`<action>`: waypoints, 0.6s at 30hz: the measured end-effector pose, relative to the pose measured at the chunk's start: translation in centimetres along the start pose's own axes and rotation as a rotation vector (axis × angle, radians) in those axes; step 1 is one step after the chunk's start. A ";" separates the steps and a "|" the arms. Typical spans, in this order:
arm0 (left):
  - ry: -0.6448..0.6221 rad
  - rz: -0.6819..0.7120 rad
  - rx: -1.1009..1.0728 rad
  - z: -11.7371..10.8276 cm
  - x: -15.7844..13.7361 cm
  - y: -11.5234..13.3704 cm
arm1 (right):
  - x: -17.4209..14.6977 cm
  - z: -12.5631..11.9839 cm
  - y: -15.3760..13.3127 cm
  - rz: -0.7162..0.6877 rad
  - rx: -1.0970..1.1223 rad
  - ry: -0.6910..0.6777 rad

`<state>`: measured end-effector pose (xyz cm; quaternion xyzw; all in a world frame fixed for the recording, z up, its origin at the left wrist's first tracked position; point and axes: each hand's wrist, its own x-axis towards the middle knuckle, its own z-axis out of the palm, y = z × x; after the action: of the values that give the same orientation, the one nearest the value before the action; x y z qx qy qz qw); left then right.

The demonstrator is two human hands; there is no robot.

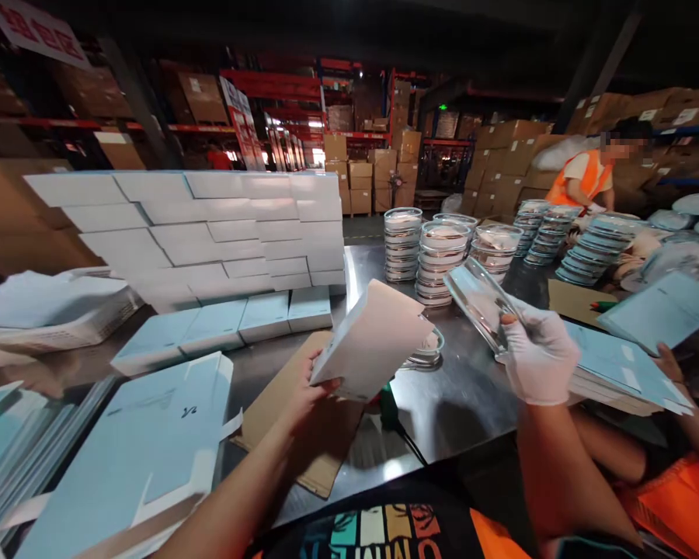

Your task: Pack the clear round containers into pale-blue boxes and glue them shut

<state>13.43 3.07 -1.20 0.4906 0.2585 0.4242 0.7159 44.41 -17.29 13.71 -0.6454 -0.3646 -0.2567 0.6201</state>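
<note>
Box (373, 341) tilted up, open toward the glass dish (481, 301).
Bare left hand (308, 396) grips its lower edge; gloved right hand (539, 353) clasps the dish above the counter (460, 404).

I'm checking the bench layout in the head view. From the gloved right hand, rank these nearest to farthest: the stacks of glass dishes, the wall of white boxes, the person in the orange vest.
1. Stacks of glass dishes: just up and left of the right hand, mid-table.
2. Wall of white boxes: far left across the table.
3. Person in the orange vest: beyond the table's far end, upper right.
</note>
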 end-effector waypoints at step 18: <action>0.072 0.001 0.521 -7.7 -7.2 -4.7 | -8.4 7.0 -5.2 -0.198 0.440 -0.836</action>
<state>5.43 -0.19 -8.85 0.6430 0.3842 0.3609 0.5555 34.42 -11.87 9.60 -0.5091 -0.6880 0.0502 0.5147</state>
